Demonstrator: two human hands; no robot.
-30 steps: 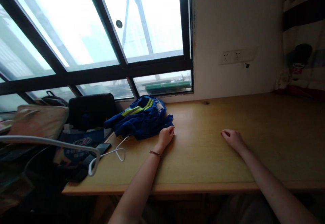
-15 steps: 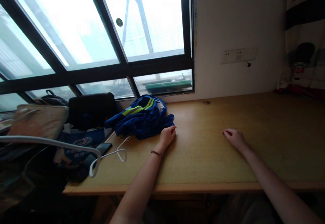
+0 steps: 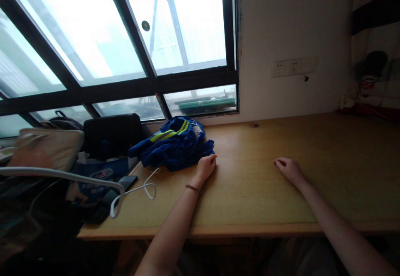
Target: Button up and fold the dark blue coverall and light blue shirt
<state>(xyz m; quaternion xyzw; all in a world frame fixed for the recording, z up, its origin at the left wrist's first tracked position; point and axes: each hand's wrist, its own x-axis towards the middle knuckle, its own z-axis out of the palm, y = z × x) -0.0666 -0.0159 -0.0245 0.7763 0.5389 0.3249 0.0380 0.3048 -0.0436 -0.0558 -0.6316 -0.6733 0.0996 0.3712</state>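
My left hand (image 3: 206,166) rests on the wooden table (image 3: 250,201) with its fingers curled in, and nothing shows in it. A beaded bracelet (image 3: 193,188) circles that wrist. Right by this hand lies a crumpled blue garment (image 3: 175,146) with yellow-and-grey reflective stripes; whether they touch is hard to tell. Farther right, my right hand (image 3: 289,170) also lies on the tabletop, loosely closed, with no object visible in it. Its fingers face the left hand across bare wood.
A white cable (image 3: 150,186) curls on the table's left end near a dark phone-like slab (image 3: 128,181). Bags, including a blue printed one (image 3: 100,174), crowd the left. Behind are a black-framed window (image 3: 150,80) and wall sockets (image 3: 293,66). A patterned curtain (image 3: 375,38) hangs at right.
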